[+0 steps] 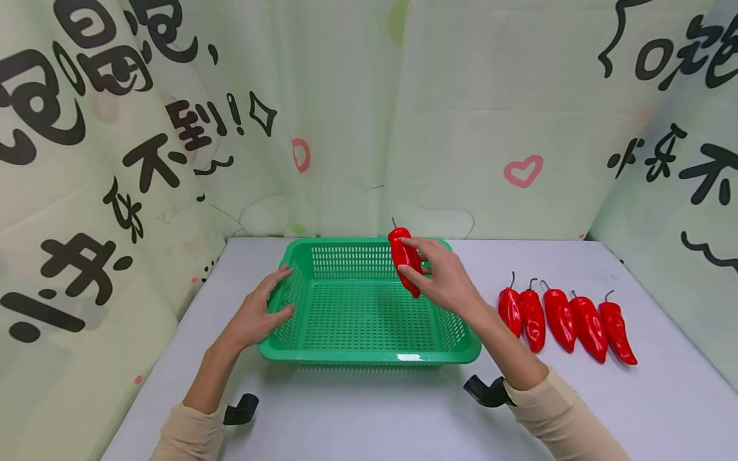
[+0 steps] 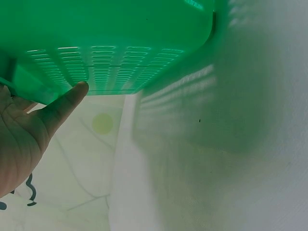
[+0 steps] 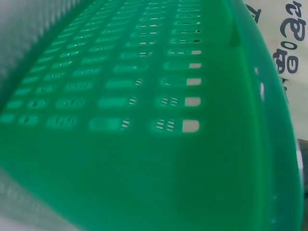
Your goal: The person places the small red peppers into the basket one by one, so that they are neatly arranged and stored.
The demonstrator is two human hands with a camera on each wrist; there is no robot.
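Note:
In the head view my right hand [image 1: 441,272] pinches a long red chili pepper [image 1: 403,253] between thumb and fingers, its thin stem pointing up. Hand and pepper are over the right part of a green perforated basket [image 1: 369,357]. My left hand [image 1: 256,310] is at the basket's left side, fingers and thumb spread out along the rim. From the left wrist view, the thumb of the left hand [image 2: 29,132] lies straight against the basket's outside [image 2: 110,33]. Only the basket wall [image 3: 120,178] fills most of the right wrist view; hand and pepper are hidden there.
Several red chili peppers [image 1: 558,317] lie in a row on the white table [image 1: 357,416], right of the basket and partly behind my right forearm. Pale curtains [image 1: 346,128] with black writing surround the table at the back and sides.

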